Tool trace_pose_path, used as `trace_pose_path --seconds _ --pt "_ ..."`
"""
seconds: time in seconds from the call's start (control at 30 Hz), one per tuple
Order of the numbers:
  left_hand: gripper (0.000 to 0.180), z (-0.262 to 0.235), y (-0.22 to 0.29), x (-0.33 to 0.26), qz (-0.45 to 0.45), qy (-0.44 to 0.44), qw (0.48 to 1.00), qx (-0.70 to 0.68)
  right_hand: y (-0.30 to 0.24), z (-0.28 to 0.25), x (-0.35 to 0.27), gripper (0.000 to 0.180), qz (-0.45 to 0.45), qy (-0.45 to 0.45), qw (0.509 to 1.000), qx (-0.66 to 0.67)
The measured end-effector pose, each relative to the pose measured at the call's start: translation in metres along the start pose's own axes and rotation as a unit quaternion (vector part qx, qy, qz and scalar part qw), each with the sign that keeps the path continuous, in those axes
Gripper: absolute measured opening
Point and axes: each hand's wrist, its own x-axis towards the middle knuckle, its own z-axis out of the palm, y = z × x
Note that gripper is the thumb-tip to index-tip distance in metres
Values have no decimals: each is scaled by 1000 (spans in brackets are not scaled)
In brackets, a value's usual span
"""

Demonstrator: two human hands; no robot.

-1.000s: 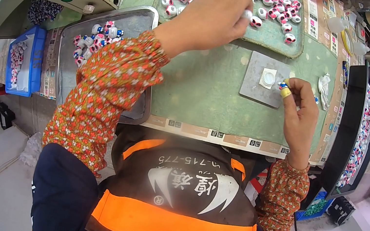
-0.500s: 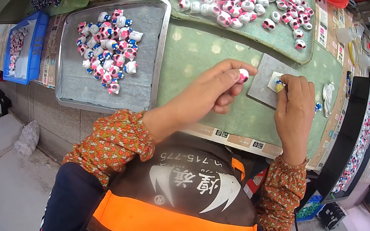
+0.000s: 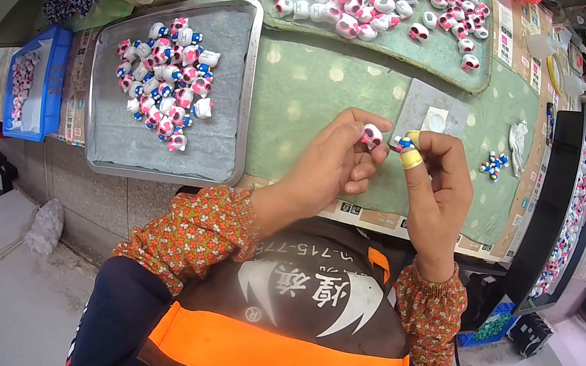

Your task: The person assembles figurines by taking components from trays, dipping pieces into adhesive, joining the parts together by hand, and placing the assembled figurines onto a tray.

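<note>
Between the thumb and fingers of my left hand [image 3: 332, 160] is a white and pink toy head [image 3: 372, 136] with dark eye patches. Close to its right, my right hand [image 3: 435, 185] pinches a small blue and white toy body [image 3: 402, 144]; yellow tape wraps its thumb and a fingertip. The two pieces are nearly together, and I cannot tell if they touch. Beyond my right hand lies a grey plate [image 3: 418, 105] with a pale square pad [image 3: 435, 120] on it. Several blue and white bodies [image 3: 494, 166] lie to the right on the green mat.
At the left, a metal tray [image 3: 248, 97] holds a heap of joined figures. A green tray [image 3: 401, 59] of loose heads stands at the back. A black bin [image 3: 552, 189] of small parts is on the right, a blue crate [image 3: 57, 83] far left. A crumpled white cloth [image 3: 516, 148] lies near the bodies.
My right hand has come off the pad on the grey plate and moved left and nearer, bringing the toy body beside the head. My left hand has moved slightly nearer, still holding the head.
</note>
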Motion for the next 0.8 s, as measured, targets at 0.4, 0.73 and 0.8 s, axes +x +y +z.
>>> trace_pose_path --seconds 0.4,0.73,0.8 --pt "36 1 -7 2 18 18 1000 -9 5 7 -6 14 -4 -12 1000 -5" --pt "37 3 -27 2 164 28 977 133 -5 23 -13 12 26 -9 1000 -4" --pt "35 5 -28 1 189 41 966 173 -1 24 -15 11 -10 -4 998 -69"
